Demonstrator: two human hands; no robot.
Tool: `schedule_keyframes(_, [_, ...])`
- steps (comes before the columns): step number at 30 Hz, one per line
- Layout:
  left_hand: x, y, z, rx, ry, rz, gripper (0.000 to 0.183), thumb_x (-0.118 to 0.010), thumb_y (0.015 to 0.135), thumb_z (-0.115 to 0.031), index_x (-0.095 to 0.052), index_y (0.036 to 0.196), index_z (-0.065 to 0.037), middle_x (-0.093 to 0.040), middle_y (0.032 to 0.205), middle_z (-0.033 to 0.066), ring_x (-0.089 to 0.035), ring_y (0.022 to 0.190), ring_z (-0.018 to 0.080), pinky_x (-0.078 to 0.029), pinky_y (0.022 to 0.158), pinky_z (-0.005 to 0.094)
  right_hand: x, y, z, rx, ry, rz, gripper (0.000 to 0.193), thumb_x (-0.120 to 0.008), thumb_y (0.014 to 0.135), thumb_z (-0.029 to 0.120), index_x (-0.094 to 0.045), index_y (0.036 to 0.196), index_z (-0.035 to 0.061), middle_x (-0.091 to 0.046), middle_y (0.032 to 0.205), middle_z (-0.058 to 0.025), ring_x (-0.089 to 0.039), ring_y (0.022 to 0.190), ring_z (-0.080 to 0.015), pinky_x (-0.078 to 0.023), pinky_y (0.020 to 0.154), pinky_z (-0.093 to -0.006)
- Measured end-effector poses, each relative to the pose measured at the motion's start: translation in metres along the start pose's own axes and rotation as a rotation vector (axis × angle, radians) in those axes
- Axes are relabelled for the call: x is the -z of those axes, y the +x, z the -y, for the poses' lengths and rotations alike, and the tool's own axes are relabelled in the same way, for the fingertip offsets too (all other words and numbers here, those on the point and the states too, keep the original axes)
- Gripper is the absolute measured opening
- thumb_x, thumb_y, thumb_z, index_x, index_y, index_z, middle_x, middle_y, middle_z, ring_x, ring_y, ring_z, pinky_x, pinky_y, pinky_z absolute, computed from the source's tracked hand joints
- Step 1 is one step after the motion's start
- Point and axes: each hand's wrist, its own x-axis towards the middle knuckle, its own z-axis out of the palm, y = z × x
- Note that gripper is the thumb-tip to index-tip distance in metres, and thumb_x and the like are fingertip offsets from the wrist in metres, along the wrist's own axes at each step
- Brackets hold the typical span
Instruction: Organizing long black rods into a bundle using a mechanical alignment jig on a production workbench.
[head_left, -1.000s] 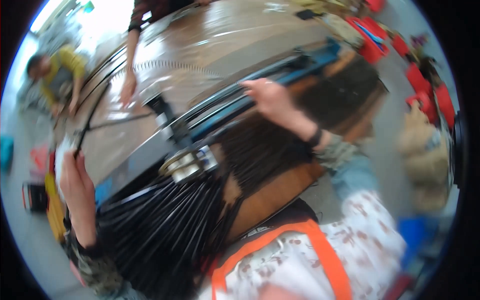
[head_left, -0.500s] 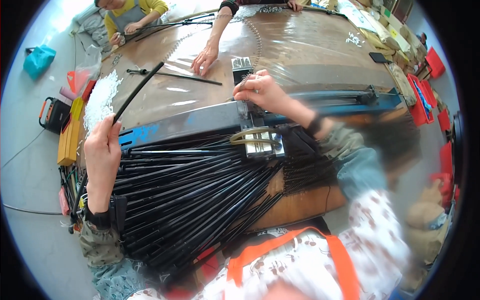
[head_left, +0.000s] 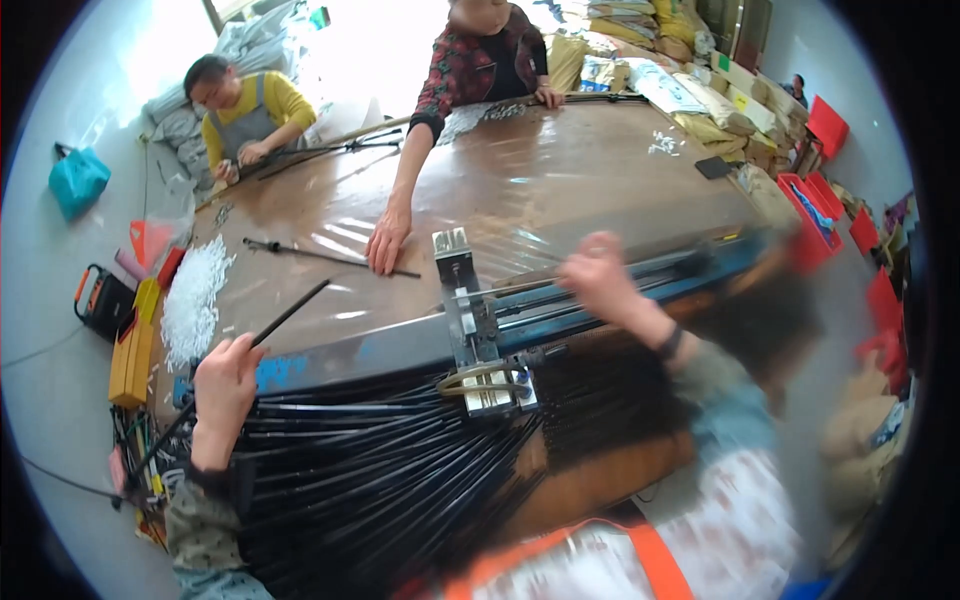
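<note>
- Black rod point(head_left: 292, 312) is on the person's L side, gripped in the L hand point(head_left: 225, 385), fingers closed round it; free tip sticks out beyond the fist.
- Long axis: slanted, tip pointing away from the person & to the R. A dark length also shows down-L of the fist, prob. same rod, but the hand hides the join, so can't be sure.
- Metal fixture point(head_left: 466, 325) stands to the R of the tip, w/ a clear gap btwn; rod & fixture not touching.
- Blue rail point(head_left: 715, 262) runs off the fixture's R side, rising slightly to the R in view; rod tilts more steeply than the rail, so the two aren't lined up.
- L hand is the nearer one to the rod, obviously; R hand point(head_left: 605, 283) is on the other side of the fixture, over the rail, well apart from L.
- R hand blurred: can't make out whether the fingers pinch anything or are loose.
- Bundle of black rods point(head_left: 370, 445) fans out nearer the person's body, btwn the forearms, just R of the L wrist.
- White pieces point(head_left: 197, 300) heaped beyond the L hand, slightly L.
- 2nd black rod point(head_left: 315, 254) lies flat on the tabletop farther off, by a co-worker's hand point(head_left: 390, 235).
</note>
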Motion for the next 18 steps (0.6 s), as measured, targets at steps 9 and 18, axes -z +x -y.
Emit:
schedule_keyframes(9, [-0.137,0.088,-0.101,-0.238,-0.196,0.258,0.020,-0.059,0.094,-0.025,-0.062,0.089,-0.006,-0.068,0.083,0.0168,-0.067,0.082,0.0394,-0.052,0.068,0.0488,0.056,-0.129,-0.145,-0.243,-0.248,0.099,0.006,-0.067,0.084,0.007,-0.064,0.089,0.0054,-0.062,0.085,-0.0117,-0.058,0.088,-0.0328,-0.042,0.093,-0.0442])
schedule_keyframes(18, [-0.148,0.065,-0.105,-0.167,-0.277,0.302,0.032,-0.058,0.096,-0.033,-0.061,0.084,-0.004,-0.068,0.081,0.0197,-0.066,0.080,0.0415,-0.052,0.070,0.0497,0.045,-0.112,-0.118,-0.267,-0.137,-0.022,0.004,-0.064,0.087,0.004,-0.061,0.090,0.0027,-0.058,0.084,-0.0140,-0.055,0.087,-0.0341,-0.043,0.080,-0.0439])
